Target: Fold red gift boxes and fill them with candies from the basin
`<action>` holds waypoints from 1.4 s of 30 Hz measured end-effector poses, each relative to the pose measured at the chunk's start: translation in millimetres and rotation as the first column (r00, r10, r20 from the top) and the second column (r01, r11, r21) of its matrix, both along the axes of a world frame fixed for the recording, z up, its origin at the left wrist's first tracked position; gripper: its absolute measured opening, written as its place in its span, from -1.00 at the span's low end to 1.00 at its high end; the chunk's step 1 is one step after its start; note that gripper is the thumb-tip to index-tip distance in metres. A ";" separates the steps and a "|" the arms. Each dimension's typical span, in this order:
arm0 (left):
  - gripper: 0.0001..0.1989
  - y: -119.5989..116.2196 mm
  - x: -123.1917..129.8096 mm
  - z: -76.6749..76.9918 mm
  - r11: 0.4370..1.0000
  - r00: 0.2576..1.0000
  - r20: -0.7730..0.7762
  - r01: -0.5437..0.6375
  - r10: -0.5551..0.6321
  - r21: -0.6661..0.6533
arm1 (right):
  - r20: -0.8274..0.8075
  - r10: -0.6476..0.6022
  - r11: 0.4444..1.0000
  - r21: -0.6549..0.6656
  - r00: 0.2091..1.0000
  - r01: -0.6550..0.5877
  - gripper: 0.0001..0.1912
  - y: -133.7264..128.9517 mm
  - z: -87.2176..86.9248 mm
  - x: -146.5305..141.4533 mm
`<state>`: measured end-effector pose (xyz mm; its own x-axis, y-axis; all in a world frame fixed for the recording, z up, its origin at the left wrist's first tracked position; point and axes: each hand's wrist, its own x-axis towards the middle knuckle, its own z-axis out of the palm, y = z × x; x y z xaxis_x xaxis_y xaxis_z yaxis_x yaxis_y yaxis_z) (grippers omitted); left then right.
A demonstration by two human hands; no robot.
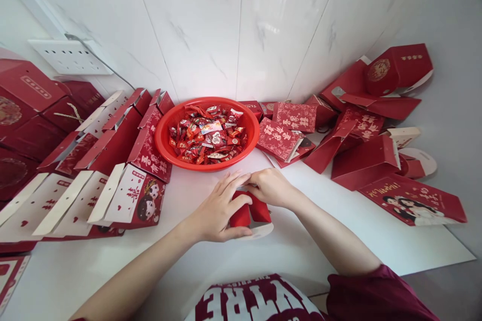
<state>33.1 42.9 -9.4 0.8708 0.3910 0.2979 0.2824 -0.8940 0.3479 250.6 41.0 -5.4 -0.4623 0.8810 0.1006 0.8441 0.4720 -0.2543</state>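
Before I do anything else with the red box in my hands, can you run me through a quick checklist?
1. Left hand on the red box: ok, thumb and fingers at its left side.
2. Right hand's grip: cannot tell; it is at the far side, but its fingertips are partly hidden.
3. Near end closed: not ok, red flaps are visible and the white rounded flap sticks out toward you.
4. Box contents: cannot tell, the inside is hidden.
5. Wrapped candies available: ok, many lie in the red plastic basin beyond your hands.
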 end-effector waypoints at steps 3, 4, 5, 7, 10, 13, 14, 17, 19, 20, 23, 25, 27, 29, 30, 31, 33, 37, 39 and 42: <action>-0.64 -0.4 -2.2 9.6 0.995 0.998 0.055 -0.026 0.021 0.097 | -0.021 -0.003 1.000 -0.004 1.000 0.003 -0.81 1.7 -0.3 0.9; -0.71 -0.3 -4.0 13.2 0.990 0.997 0.063 -0.046 0.037 0.135 | -0.041 0.008 1.000 -0.008 0.999 -0.008 -0.81 2.5 -0.6 1.9; -0.77 -0.4 -6.0 16.8 0.983 0.996 0.064 -0.069 0.059 0.168 | -0.063 0.023 1.000 -0.011 0.998 -0.024 -0.81 3.4 -0.9 3.0; -0.85 -1.7 -10.3 23.2 0.972 0.992 0.033 -0.126 0.121 0.197 | -0.093 0.048 0.999 -0.017 0.994 -0.050 -0.80 5.0 -1.7 5.3; -0.84 -6.8 -13.9 28.9 0.969 0.967 -0.094 -0.229 0.237 0.091 | -0.112 0.060 0.998 -0.017 0.992 -0.062 -0.81 6.4 -3.3 7.3; -0.69 -12.6 -12.1 26.6 0.945 0.935 -0.200 -0.314 0.292 -0.087 | -0.134 0.086 0.996 -0.012 0.987 -0.088 -0.80 6.4 -5.7 6.1; -0.66 -13.9 -10.5 23.7 0.936 0.929 -0.195 -0.337 0.313 -0.101 | -0.141 0.091 0.996 -0.009 0.986 -0.093 -0.80 6.1 -6.5 5.1; -0.63 -15.5 -4.3 8.9 0.937 0.935 -0.115 -0.344 0.336 -0.067 | -0.150 0.078 0.997 0.013 0.986 -0.077 -0.79 5.3 -8.3 1.6; -0.66 -15.1 -0.2 -5.3 0.951 0.957 -0.069 -0.288 0.282 -0.109 | -0.145 0.071 0.997 0.025 0.987 -0.068 -0.80 4.7 -8.8 -0.2; -0.68 -14.6 1.5 -13.4 0.954 0.968 -0.038 -0.253 0.250 -0.159 | -0.143 0.068 0.997 0.030 0.987 -0.065 -0.81 4.4 -8.9 -0.8; -0.71 -13.1 4.7 -38.1 0.941 0.965 0.141 -0.172 0.220 -0.293 | -0.143 0.077 0.997 0.027 0.987 -0.074 -0.82 2.3 -8.1 -1.6; -0.74 -12.0 5.4 -51.6 0.934 0.937 0.265 -0.132 0.227 -0.331 | -0.170 0.078 0.997 0.031 0.982 -0.074 -0.85 0.0 -6.5 -1.6; -0.75 -10.9 5.5 -60.5 0.935 0.915 0.333 -0.113 0.230 -0.336 | -0.225 0.091 0.995 0.058 0.970 -0.080 -0.86 -2.4 -4.0 -0.8; -0.74 -9.7 5.4 -64.5 0.936 0.904 0.355 -0.116 0.238 -0.333 | -0.276 0.147 0.988 0.089 0.950 -0.127 -0.84 -3.9 -1.4 0.9; -0.73 -9.1 5.3 -65.0 0.937 0.902 0.358 -0.122 0.243 -0.328 | -0.289 0.198 0.980 0.095 0.937 -0.177 -0.85 -4.1 -0.3 1.9; -0.72 -8.5 5.3 -64.9 0.937 0.901 0.357 -0.131 0.248 -0.323 | -0.296 0.255 0.967 0.093 0.921 -0.238 -0.85 -3.9 0.5 3.1; -0.71 -7.1 5.3 -63.8 0.938 0.900 0.351 -0.146 0.258 -0.315 | -0.312 0.344 0.938 0.069 0.886 -0.340 -0.84 -2.6 1.4 5.2; -0.73 -3.7 4.1 -62.6 0.938 0.899 0.350 -0.156 0.265 -0.308 | -0.387 0.377 0.914 0.010 0.841 -0.405 -0.80 -1.4 6.7 8.7; -0.75 -1.7 2.2 -62.9 0.936 0.896 0.344 -0.176 0.281 -0.306 | -0.446 0.349 0.918 -0.015 0.824 -0.397 -0.78 -3.3 14.0 12.0; -0.78 0.8 -0.5 -63.4 0.923 0.889 0.325 -0.220 0.323 -0.315 | -0.471 0.253 0.956 -0.011 0.845 -0.292 -0.83 -8.5 29.3 21.7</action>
<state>32.7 43.7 -72.8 0.5682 0.7044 0.4255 0.3080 -0.6615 0.6837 272.3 32.5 23.9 -0.6028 0.7406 0.2970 0.4617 0.6273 -0.6271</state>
